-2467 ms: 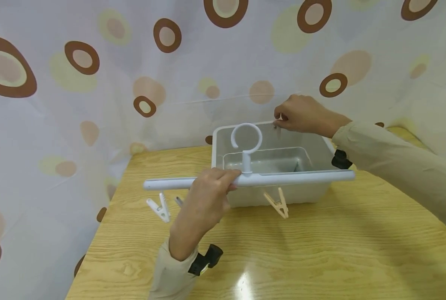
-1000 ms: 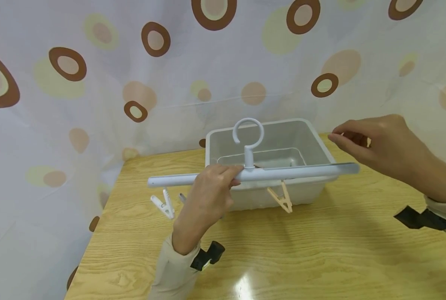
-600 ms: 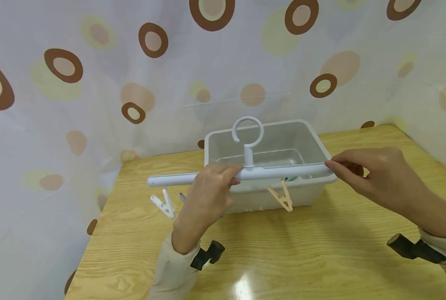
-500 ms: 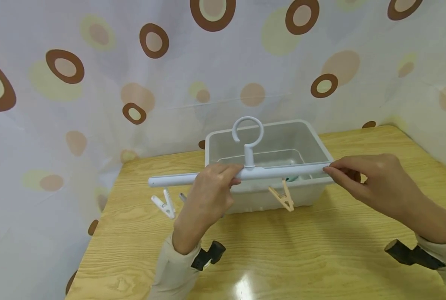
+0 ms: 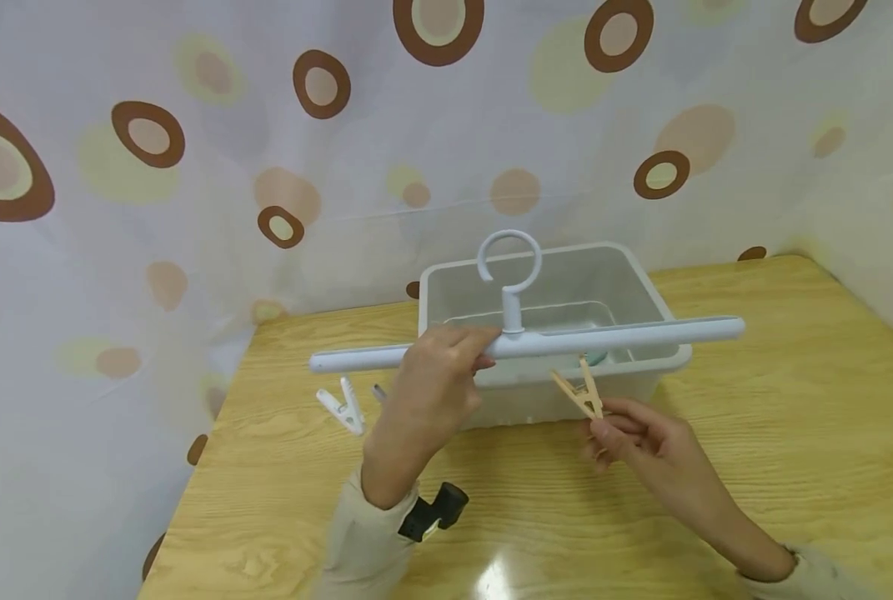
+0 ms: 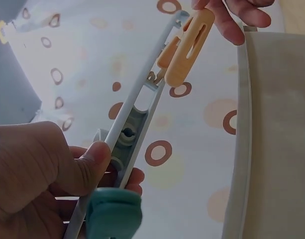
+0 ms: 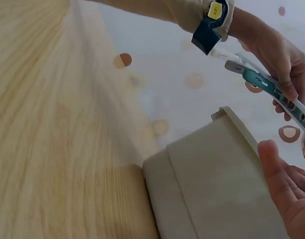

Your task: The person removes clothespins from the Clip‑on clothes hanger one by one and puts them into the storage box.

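Observation:
In the head view my left hand (image 5: 434, 392) grips the pale blue hanger (image 5: 619, 337) just left of its hook. Beneath the bar hang a white clip (image 5: 344, 407) at the left and an orange clip (image 5: 584, 390) at the right. A teal clip (image 6: 114, 211) sits close to my left hand in the left wrist view; in the head view that hand hides much of the area there. My right hand (image 5: 652, 450) is at the lower end of the orange clip, its fingertips touching or almost touching it. Its thumb and fingers look extended in the right wrist view.
Behind the hanger a pale grey plastic bin (image 5: 664, 360) stands on the wooden table (image 5: 776, 400). Something teal (image 5: 596, 357) shows inside it, partly hidden by the bar. A patterned cloth (image 5: 386, 133) hangs along the back.
My right hand has come from the bin's far rim to the hanger's right end, then down and left to the orange clip. My left hand has kept its grip on the hanger.

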Tool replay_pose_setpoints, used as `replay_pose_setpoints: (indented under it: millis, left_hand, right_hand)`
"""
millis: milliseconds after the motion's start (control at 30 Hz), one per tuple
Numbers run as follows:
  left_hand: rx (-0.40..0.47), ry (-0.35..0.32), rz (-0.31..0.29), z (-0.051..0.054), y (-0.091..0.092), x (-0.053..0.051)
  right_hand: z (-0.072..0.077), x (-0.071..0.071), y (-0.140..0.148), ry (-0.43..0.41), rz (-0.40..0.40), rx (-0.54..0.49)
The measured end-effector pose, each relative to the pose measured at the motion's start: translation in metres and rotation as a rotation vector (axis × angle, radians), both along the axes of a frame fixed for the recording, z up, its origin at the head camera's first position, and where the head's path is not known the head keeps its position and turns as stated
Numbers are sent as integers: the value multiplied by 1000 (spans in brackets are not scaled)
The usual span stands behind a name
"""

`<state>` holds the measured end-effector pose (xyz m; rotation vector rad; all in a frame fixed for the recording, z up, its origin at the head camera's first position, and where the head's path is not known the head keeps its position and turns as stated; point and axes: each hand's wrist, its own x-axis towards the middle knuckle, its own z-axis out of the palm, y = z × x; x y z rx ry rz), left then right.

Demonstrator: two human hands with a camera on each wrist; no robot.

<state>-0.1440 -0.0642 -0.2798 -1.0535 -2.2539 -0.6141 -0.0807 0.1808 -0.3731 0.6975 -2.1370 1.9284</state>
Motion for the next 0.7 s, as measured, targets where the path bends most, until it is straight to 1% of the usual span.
replay_pose_setpoints:
  millis: [33,100,200,333,467,533,600,633,700]
  left_hand:
    - [1,4,-3,0,1,0]
    - [-1,16,-5,-1,3,-1]
    - [-5,36,-6,-1,5,-2]
    - [-19,72,-11,-3,8,-4]
    - [-53,95,2,-3,10,-5]
    - [-70,92,15,-3,9,-4]
    - [-84,76,29,-3,8,-4]
    - [-92,62,32,-4,7,-4]
    - [-109,24,29,-5,6,-3]
  right_hand:
    - [-2,0,-2,-13,35,-67]
    - [-3,0,-5,-23,65,-166]
    - [0,-1,-10,-26,53,-233]
    - [4,-2,-14,-32,-23,-242]
    - [5,-4,-13,1,-131,-202]
    - [6,-6,-9,45,-209,-108]
    - [7,-8,0,142,-281,41]
    - [9,-9,5,208,-323,137]
    - [12,-11,15,385,-428,330]
